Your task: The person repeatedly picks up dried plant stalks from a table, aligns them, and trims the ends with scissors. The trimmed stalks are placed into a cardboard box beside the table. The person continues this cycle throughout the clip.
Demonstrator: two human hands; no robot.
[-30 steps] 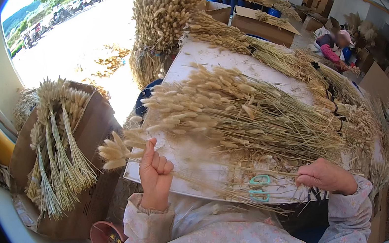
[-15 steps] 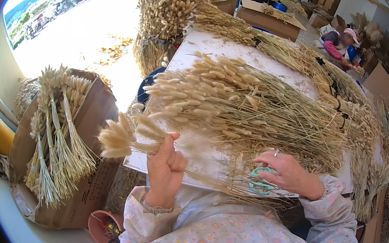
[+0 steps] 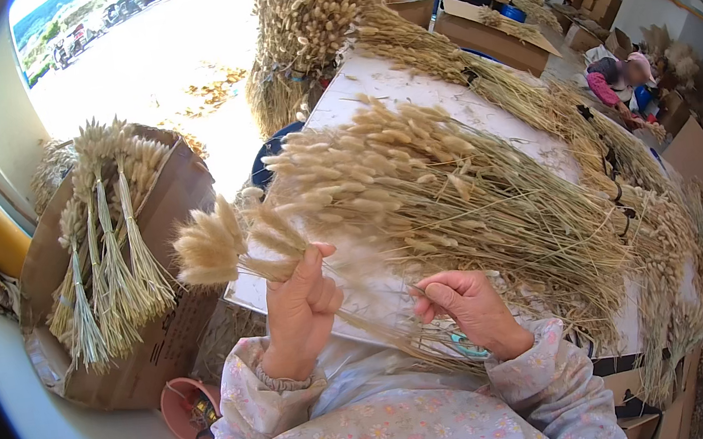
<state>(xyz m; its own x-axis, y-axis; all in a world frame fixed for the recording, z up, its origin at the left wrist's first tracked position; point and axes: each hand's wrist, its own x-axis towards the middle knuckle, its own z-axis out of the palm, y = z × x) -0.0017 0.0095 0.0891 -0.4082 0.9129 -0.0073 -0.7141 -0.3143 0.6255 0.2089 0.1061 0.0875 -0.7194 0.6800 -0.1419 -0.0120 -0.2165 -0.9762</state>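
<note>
My left hand [image 3: 302, 312] is closed around the stems of a small bunch of dried bunny tail grass [image 3: 209, 244], its fluffy heads pointing left. The cut stems trail down to the right, across the table's near edge. My right hand [image 3: 468, 311] is pinched shut, with what looks like a thin grass stem between thumb and fingers. Partly hidden beside that wrist are scissors with teal handles [image 3: 466, 347]. In front of both hands lies a large loose heap of the same grass [image 3: 456, 196], heads to the left, stems to the right.
The white table [image 3: 337, 114] carries more tied bundles [image 3: 602, 148] along its far right side. A cardboard box [image 3: 172, 191] with finished bunches stands left, above a pink bucket [image 3: 187, 404]. A tall sheaf [image 3: 308, 37] rises behind. Co-workers sit and stand farther off.
My right hand has left the scissors and moved left, toward the trailing stems, its fingers now pinched. My left hand keeps its bunch nearly in place.
</note>
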